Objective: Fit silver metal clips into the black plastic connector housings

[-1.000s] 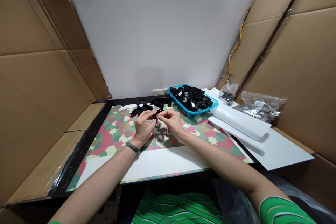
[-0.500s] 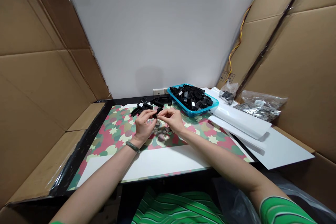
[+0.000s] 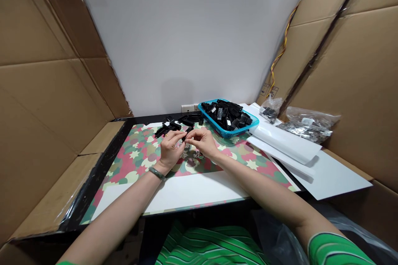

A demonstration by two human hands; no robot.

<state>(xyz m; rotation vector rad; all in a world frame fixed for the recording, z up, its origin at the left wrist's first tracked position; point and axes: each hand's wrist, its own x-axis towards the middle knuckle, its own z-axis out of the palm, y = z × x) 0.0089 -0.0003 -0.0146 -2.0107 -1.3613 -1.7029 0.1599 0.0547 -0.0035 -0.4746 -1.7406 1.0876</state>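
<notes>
My left hand [image 3: 170,148] and my right hand [image 3: 202,141] meet above the camouflage-patterned mat [image 3: 137,155]. Both pinch one small black plastic clip [image 3: 188,132] between their fingertips. A green bangle [image 3: 157,174] sits on my left wrist. Small shiny metal pieces [image 3: 193,155] lie on the mat just under the hands. A loose heap of black clips [image 3: 174,126] lies just beyond my left hand.
A blue tray [image 3: 248,126] full of black clips stands at the back right. White sheets [image 3: 292,145] and two clear bags of parts [image 3: 306,126] lie to the right. Cardboard walls [image 3: 46,91] enclose both sides. A white sheet [image 3: 186,192] covers the mat's near edge.
The hands stayed together over the mat, with only small finger movements on the black clip.
</notes>
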